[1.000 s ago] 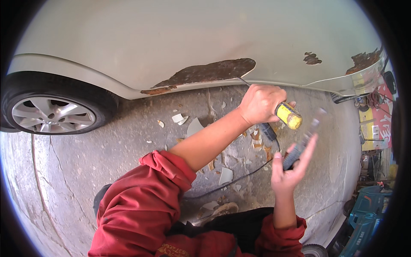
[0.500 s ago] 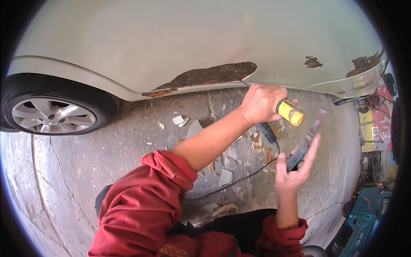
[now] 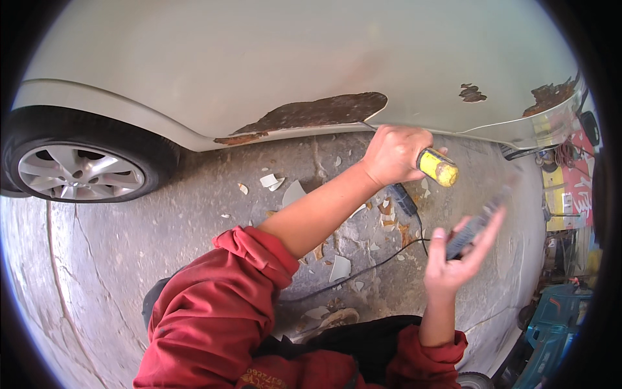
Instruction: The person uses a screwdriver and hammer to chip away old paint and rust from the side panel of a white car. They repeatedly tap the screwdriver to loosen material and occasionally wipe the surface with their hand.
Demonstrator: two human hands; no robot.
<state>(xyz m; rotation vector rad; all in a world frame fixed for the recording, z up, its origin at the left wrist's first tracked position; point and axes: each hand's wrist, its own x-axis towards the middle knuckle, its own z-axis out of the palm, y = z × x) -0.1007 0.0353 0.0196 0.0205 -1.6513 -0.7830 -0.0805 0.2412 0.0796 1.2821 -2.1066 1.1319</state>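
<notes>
My left hand (image 3: 396,154) is closed around a chisel-like tool with a yellow handle (image 3: 438,167). A thin shaft reaches left from my fist to the lower edge of the pale car panel (image 3: 311,61), beside a large brown patch of bare, rusty metal (image 3: 324,111). Lower right, my right hand (image 3: 452,269) grips a long dark tool (image 3: 474,232). Motion smears its far end, so its exact kind is unclear. It is apart from the yellow handle's butt.
A car wheel (image 3: 78,172) stands at the left. Broken pale flakes (image 3: 340,268) lie on the concrete floor, near a dark corded tool (image 3: 403,199) and its cable (image 3: 382,262). At the lower right is a teal tool case (image 3: 551,327).
My right hand has swung its dark tool rightward and slightly down, away from the yellow handle. My left hand has stayed almost in place.
</notes>
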